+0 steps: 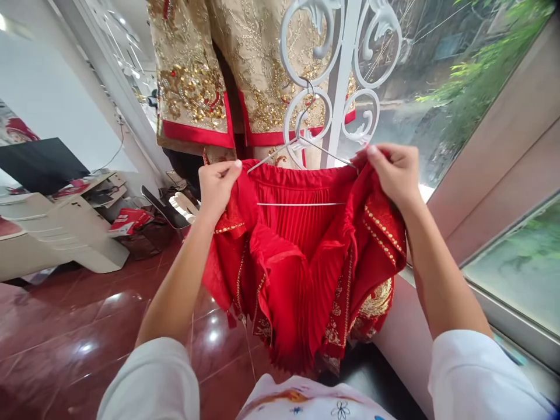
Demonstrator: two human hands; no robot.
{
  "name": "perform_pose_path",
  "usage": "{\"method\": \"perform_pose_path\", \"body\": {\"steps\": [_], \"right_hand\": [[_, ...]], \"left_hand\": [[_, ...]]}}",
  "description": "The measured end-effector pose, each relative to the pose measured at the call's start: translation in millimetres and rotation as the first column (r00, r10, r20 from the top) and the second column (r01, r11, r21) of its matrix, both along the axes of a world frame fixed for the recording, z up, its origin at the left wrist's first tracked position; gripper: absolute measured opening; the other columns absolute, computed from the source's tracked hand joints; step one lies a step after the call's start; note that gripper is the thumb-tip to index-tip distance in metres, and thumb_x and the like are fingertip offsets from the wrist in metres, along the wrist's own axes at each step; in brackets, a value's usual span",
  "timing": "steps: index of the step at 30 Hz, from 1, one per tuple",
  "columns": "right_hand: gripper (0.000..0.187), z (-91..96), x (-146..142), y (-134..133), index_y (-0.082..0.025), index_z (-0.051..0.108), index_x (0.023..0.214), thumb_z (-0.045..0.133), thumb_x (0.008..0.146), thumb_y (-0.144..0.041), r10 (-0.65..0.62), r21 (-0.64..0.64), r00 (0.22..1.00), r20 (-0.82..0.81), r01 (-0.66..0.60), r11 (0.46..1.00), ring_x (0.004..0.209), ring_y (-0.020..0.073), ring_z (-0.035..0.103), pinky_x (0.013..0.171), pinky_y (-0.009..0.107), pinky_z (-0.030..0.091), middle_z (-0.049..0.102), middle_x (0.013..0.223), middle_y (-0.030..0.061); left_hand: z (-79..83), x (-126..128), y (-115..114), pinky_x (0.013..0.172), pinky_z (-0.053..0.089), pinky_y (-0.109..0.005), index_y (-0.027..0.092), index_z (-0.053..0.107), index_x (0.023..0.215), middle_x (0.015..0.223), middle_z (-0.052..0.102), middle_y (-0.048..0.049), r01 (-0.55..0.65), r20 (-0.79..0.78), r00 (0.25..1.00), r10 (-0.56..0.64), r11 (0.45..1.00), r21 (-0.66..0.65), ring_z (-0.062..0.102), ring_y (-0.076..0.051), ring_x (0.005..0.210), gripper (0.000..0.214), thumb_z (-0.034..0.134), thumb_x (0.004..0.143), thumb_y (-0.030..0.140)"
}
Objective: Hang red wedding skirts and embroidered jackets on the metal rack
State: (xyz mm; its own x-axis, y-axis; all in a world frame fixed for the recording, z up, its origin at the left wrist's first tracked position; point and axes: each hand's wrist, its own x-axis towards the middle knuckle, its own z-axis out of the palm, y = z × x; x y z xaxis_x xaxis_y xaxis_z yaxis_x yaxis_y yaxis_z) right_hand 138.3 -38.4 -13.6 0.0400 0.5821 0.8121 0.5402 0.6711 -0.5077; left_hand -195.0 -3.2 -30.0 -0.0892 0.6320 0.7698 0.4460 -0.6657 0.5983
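A red pleated skirt [301,256] with gold trim hangs from a thin wire hanger [301,143], whose hook sits in a ring of a white ornate metal stand [339,76]. My left hand [217,184] is closed, pinching the skirt's waistband at its left end. At the right end my right hand [394,172] is closed on the waistband beside the hanger's arm. Behind and above hangs a gold embroidered garment [196,76] with red hems.
A large window [481,116] with a sloped pale frame runs along the right. Glossy red floor tiles [65,332] lie below. At the left stand a cream desk [52,233] with papers, a dark screen [39,163] and a black chair [164,210].
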Motion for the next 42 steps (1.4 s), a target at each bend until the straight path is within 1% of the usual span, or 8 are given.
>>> {"method": "perform_pose_path", "body": {"steps": [6, 10, 14, 19, 26, 29, 36, 42], "right_hand": [[0.044, -67.6, -37.0, -63.6, -0.022, 0.051, 0.127, 0.050, 0.085, -0.036, -0.430, 0.135, 0.845, 0.318, 0.409, 0.903, 0.134, 0.0296, 0.035, 0.107, 0.057, 0.028, 0.046, 0.140, 0.0112], [0.019, -160.7, -65.8, -122.0, -0.026, 0.056, 0.099, 0.048, 0.085, -0.037, -0.576, -0.030, 0.809, 0.115, 0.582, 0.812, 0.102, 0.0258, 0.060, 0.093, 0.047, 0.045, 0.064, 0.104, 0.0103], [0.019, -215.6, -81.3, -141.0, -0.023, 0.045, 0.086, 0.054, 0.081, -0.040, -0.555, -0.368, 0.824, -0.111, 0.485, 0.793, 0.071, 0.0211, 0.059, 0.069, 0.038, 0.051, 0.056, 0.078, 0.0057], [0.053, -196.9, -68.9, -123.9, -0.017, 0.039, 0.119, 0.061, 0.076, -0.038, -0.541, -0.491, 0.805, -0.243, 0.379, 0.784, 0.081, 0.0204, 0.057, 0.069, 0.034, 0.050, 0.054, 0.104, 0.0111], [0.016, -167.5, -81.1, -140.0, -0.018, 0.062, 0.083, 0.056, 0.081, -0.033, -0.554, -0.064, 0.788, 0.268, 0.588, 0.806, 0.079, 0.0246, 0.053, 0.074, 0.039, 0.042, 0.057, 0.084, 0.0102], [0.017, -159.6, -98.3, -139.0, -0.019, 0.059, 0.078, 0.050, 0.085, -0.032, -0.409, -0.190, 0.864, 0.294, 0.473, 0.861, 0.069, 0.0202, 0.055, 0.067, 0.031, 0.042, 0.061, 0.073, 0.0066], [0.034, -148.9, -74.9, -133.1, -0.020, 0.050, 0.063, 0.047, 0.087, -0.043, -0.143, -0.640, 0.820, 0.554, 0.529, 0.557, 0.056, 0.0192, 0.054, 0.053, 0.027, 0.029, 0.060, 0.061, 0.0063], [0.046, -147.7, -60.7, -151.2, -0.020, 0.040, 0.056, 0.037, 0.092, -0.047, 0.046, -0.753, 0.853, 0.520, 0.432, 0.496, 0.053, 0.0156, 0.049, 0.051, 0.024, 0.027, 0.055, 0.056, 0.0039]], "left_hand": [[-74.5, 35.2, -88.5, 0.113, 0.024, -0.046, 0.018, 0.045, 0.133, 0.141, 0.043, -0.0146, -0.376, -0.234, 0.875, 0.425, 0.898, 0.227, 0.034, -0.027, 0.134, 0.055, 0.057, 0.082, 0.033], [-143.6, 44.9, -130.7, 0.109, 0.025, -0.053, 0.015, 0.033, 0.138, 0.137, 0.040, -0.0207, -0.555, -0.165, 0.819, 0.550, 0.832, 0.020, 0.035, -0.033, 0.130, 0.073, 0.065, 0.076, 0.037], [-175.2, 33.1, -137.6, 0.098, 0.040, -0.046, 0.015, 0.039, 0.130, 0.124, 0.050, -0.0178, -0.450, -0.022, 0.885, 0.465, 0.843, -0.295, 0.050, -0.028, 0.112, 0.065, 0.063, 0.077, 0.043], [-163.5, 21.6, -141.2, 0.077, 0.046, -0.028, 0.017, 0.056, 0.104, 0.090, 0.061, -0.0054, -0.343, 0.022, 0.917, 0.398, 0.817, -0.463, 0.057, -0.017, 0.081, 0.034, 0.057, 0.082, 0.043], [-139.5, 44.4, -161.7, 0.053, 0.039, -0.020, 0.019, 0.047, 0.068, 0.059, 0.049, 0.0036, -0.115, 0.130, 0.970, 0.206, 0.856, -0.504, 0.049, -0.010, 0.055, 0.028, 0.053, 0.086, 0.039], [-137.1, 64.8, -161.9, 0.058, 0.044, -0.021, 0.019, 0.045, 0.069, 0.064, 0.057, 0.0016, -0.070, 0.120, 0.982, 0.146, 0.872, -0.484, 0.057, -0.012, 0.061, 0.027, 0.053, 0.086, 0.038], [-150.0, 68.9, -163.7, 0.060, 0.047, -0.024, 0.019, 0.057, 0.078, 0.065, 0.066, -0.0015, -0.119, -0.027, 0.992, 0.126, 0.819, -0.561, 0.061, -0.013, 0.056, 0.029, 0.038, 0.093, 0.036], [-164.5, 66.8, -173.9, 0.059, 0.046, -0.025, 0.018, 0.061, 0.079, 0.063, 0.065, -0.0025, -0.094, -0.079, 0.995, 0.058, 0.779, -0.620, 0.062, -0.015, 0.059, 0.037, 0.035, 0.094, 0.039]]}}
